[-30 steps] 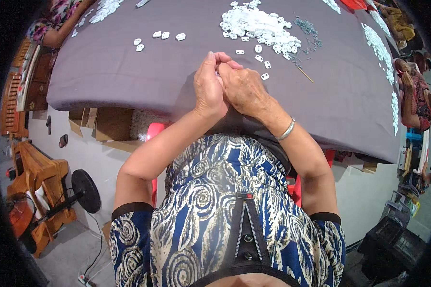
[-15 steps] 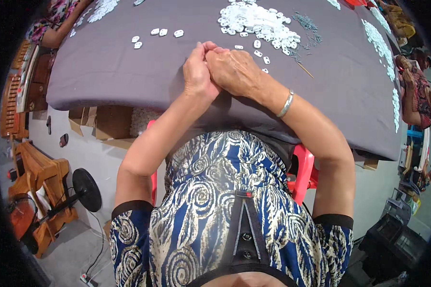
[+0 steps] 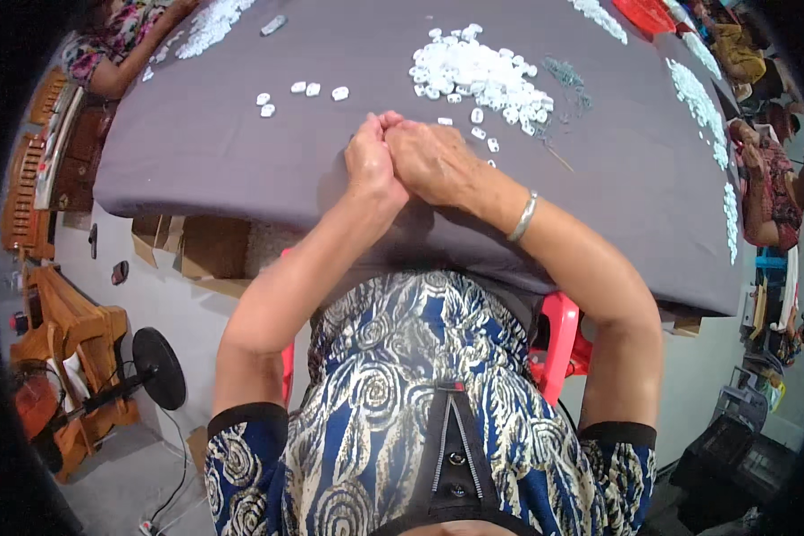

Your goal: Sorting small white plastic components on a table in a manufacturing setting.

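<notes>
At the far left, another person's arm point(image 3: 121, 67) in a flowered sleeve rests at the bench point(image 3: 205, 152) corner, cut off by the dark rim. The bench wears a grey cloth whose near edge hangs down. On it, left of the hands, four small white pieces point(image 3: 299, 92) lie in a loose row, well apart from the hands.

The left hand point(image 3: 372, 165) rises from the lower edge and meets the right hand point(image 3: 433, 161) above the cloth, just short of the bench's near edge. The two are pressed together, fingertips bunched at one spot. Whatever sits in that grip is hidden by the fingers, so I cannot tell what is pinched, which way it points, or how its long axis runs. A silver bangle point(image 3: 523, 217) circles the right wrist.

Just beyond the hands, to the right, lies a big heap of white pieces point(image 3: 478, 71), with a few strays trailing toward the right hand. Beside the heap is a thin tangle of grey wire bits point(image 3: 567, 80), too small to make out, and one thin stick point(image 3: 558, 158) lying diagonally.

At the right edge more white pieces point(image 3: 701, 98) run in a strip along the bench, and another seated person point(image 3: 773, 192) is half cut off.
</notes>
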Demonstrator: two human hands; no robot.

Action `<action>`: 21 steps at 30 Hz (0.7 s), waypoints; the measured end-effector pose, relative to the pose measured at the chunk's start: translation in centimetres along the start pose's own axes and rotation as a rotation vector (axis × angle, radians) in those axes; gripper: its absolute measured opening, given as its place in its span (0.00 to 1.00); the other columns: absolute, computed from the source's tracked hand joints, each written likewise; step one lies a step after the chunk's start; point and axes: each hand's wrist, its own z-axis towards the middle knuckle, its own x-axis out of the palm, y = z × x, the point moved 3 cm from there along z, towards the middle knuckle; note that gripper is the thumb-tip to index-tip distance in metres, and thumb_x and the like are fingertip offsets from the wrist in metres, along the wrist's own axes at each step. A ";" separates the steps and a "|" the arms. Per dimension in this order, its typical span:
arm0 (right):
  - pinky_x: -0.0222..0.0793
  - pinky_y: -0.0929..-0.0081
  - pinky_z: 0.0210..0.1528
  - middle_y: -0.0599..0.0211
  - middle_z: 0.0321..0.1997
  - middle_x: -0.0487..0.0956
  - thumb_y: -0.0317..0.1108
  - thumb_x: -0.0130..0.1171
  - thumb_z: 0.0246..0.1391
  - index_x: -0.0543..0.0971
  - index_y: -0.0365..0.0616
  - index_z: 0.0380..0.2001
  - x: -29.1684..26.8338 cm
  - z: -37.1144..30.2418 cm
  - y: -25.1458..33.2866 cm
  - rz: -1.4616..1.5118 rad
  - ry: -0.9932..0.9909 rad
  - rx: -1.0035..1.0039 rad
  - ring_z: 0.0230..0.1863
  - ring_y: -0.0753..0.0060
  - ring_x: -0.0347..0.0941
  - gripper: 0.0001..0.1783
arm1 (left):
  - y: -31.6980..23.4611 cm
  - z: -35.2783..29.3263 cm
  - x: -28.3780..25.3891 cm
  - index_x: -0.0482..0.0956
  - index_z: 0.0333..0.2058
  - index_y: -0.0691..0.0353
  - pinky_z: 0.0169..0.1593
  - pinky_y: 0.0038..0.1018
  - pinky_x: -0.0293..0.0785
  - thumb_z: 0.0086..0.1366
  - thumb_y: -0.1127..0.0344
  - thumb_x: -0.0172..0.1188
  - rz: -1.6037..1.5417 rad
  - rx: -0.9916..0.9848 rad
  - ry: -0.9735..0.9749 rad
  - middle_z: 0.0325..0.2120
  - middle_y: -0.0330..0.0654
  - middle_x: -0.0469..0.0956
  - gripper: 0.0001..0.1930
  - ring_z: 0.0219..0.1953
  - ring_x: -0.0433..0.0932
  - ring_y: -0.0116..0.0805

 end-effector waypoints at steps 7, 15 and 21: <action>0.74 0.55 0.28 0.47 0.25 0.79 0.27 0.51 0.47 0.75 0.35 0.23 0.2 0.4 -0.3 0.086 0.075 0.102 0.28 0.45 0.77 0.06 | 0.1 -0.3 0.5 0.70 0.32 0.59 0.45 0.33 0.73 0.73 0.55 0.34 -0.032 -0.011 -0.017 0.29 0.42 0.75 0.19 0.35 0.74 0.37; 0.76 0.58 0.30 0.48 0.26 0.79 0.27 0.48 0.49 0.77 0.35 0.23 0.6 0.1 -0.3 0.008 0.017 0.029 0.29 0.49 0.79 0.09 | 0.2 -0.3 0.2 0.70 0.31 0.58 0.43 0.34 0.74 0.72 0.54 0.37 -0.041 -0.009 -0.039 0.28 0.41 0.75 0.18 0.34 0.75 0.36; 0.75 0.56 0.30 0.49 0.26 0.79 0.27 0.51 0.47 0.76 0.35 0.25 0.4 0.3 -0.4 -0.003 0.030 0.041 0.30 0.47 0.79 0.06 | 0.1 -0.3 0.4 0.69 0.30 0.59 0.42 0.34 0.74 0.73 0.54 0.37 -0.051 -0.025 -0.049 0.27 0.41 0.74 0.19 0.32 0.74 0.36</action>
